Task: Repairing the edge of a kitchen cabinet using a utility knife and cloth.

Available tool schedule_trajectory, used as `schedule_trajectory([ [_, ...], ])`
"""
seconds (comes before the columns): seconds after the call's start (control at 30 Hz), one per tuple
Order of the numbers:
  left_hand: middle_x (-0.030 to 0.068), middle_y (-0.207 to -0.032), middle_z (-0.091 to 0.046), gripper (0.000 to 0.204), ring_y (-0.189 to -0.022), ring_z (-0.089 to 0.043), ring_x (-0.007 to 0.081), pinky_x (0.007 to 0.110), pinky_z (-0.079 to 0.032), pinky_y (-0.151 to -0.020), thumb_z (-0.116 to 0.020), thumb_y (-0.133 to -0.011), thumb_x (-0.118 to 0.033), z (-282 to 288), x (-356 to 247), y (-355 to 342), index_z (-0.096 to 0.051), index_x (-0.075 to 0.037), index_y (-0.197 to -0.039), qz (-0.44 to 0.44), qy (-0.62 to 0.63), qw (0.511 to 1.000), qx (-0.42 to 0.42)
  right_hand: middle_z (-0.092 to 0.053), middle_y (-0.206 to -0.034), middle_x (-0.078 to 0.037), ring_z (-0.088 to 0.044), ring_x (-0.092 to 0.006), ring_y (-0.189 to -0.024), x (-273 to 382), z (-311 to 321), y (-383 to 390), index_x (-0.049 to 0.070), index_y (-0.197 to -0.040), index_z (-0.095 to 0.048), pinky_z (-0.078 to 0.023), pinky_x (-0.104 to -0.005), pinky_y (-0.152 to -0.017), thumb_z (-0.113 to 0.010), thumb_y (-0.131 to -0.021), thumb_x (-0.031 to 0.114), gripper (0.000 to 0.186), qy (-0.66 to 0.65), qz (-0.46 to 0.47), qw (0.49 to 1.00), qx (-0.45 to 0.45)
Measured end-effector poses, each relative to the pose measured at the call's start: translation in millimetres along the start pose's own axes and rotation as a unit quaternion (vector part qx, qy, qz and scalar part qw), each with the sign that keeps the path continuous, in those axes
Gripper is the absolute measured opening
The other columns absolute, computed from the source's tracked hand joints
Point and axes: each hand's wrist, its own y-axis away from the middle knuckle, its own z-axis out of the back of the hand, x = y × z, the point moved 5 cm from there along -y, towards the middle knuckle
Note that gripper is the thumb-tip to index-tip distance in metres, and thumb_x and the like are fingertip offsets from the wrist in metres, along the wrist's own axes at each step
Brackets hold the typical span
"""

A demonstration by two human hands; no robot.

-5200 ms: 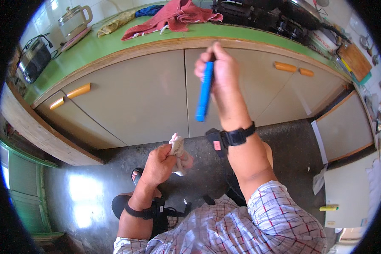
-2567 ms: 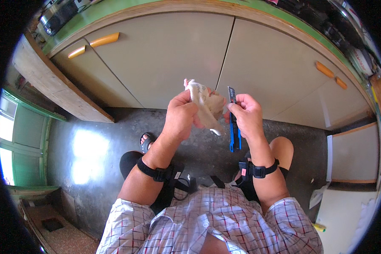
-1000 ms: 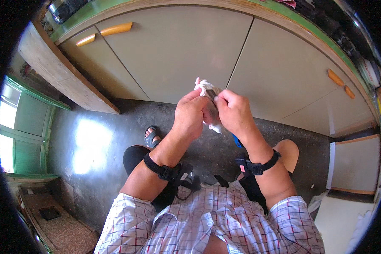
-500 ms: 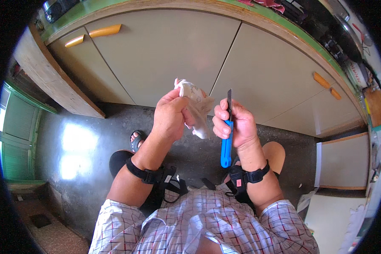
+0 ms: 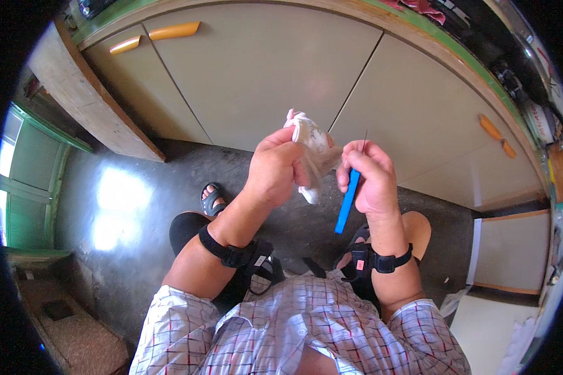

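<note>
A small white cloth with a faint printed pattern (image 5: pixel 313 139) is bunched in my left hand (image 5: pixel 273 167), whose fingers are closed around it. One loose end hangs below the fingers. My right hand (image 5: pixel 375 178) grips a blue-handled utility knife (image 5: pixel 348 203). The thin blade points upward past the fingertips, seen nearly edge-on, and the handle slants down below the palm. The cloth's right edge stretches across to my right fingers; whether they pinch it or only touch it is hard to make out.
Beige cabinet doors (image 5: pixel 263 75) with orange-yellow handles (image 5: pixel 175 29) stand ahead beneath a green-edged counter. A wooden panel (image 5: pixel 97 90) juts out at the left. Below my hands lies a dark, shiny floor (image 5: pixel 137 219), with my sandalled foot (image 5: pixel 213 199) on it. A low cabinet (image 5: pixel 512 253) stands at the right.
My right hand has turned, so the blade now shows edge-on, and its fingers have come against the cloth. Both hands appear slightly farther right in view.
</note>
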Motion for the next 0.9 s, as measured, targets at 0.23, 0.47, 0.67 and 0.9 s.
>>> schedule_trajectory([
  [0.23, 0.0082, -0.083, -0.068, 0.031, -0.055, -0.059, 0.0149, 0.027, -0.047, -0.047, -0.049, -0.087, 0.001, 2.2, 11.2, 4.4, -0.066, 0.003, -0.113, 0.031, -0.094, 0.995, -0.001, -0.068, -0.075, -0.012, -0.064, -0.0167, -0.069, -2.9, 3.7, -59.9, 0.001, -0.1, -0.065, -0.053, -0.0328, -0.065, -0.077, -0.083, 0.016, 0.025, 0.364, 0.129, 0.915, -0.113],
  [0.47, 0.0077, -0.082, -0.067, 0.028, -0.059, -0.057, 0.0135, 0.026, -0.043, -0.047, -0.051, -0.086, -0.001, 14.4, 1.0, 4.0, -0.066, 0.003, -0.109, 0.057, -0.216, 0.974, -0.041, -0.068, -0.076, -0.003, -0.063, -0.0087, -0.07, 16.1, -36.6, -24.1, 0.006, -0.098, -0.069, -0.053, -0.0291, -0.063, -0.083, -0.083, 0.021, 0.026, 0.281, 0.246, 0.927, 0.007],
  [0.67, 0.0136, -0.088, -0.069, 0.028, -0.062, -0.063, 0.0159, 0.026, -0.049, -0.047, -0.045, -0.083, -0.002, 13.9, -17.0, -0.5, -0.065, 0.001, -0.103, -0.021, -0.101, 0.995, -0.011, -0.067, -0.077, -0.006, -0.063, -0.0141, -0.071, -52.7, 44.6, -54.2, 0.004, -0.092, -0.066, -0.053, -0.0339, -0.064, -0.082, -0.078, 0.022, 0.028, 0.34, -0.013, 0.933, -0.119],
  [0.9, 0.0145, -0.079, -0.066, 0.012, -0.065, -0.064, 0.0276, 0.039, -0.051, -0.061, -0.058, -0.089, -0.008, -10.9, 1.3, 6.1, -0.064, 0.002, -0.084, -0.139, -0.641, 0.754, 0.035, -0.066, -0.079, -0.009, -0.062, -0.0171, -0.068, -73.8, 26.4, -22.3, 0.003, -0.096, -0.067, -0.051, -0.0303, -0.058, -0.072, -0.085, 0.018, 0.019, -0.034, -0.136, 0.99, -0.026],
])
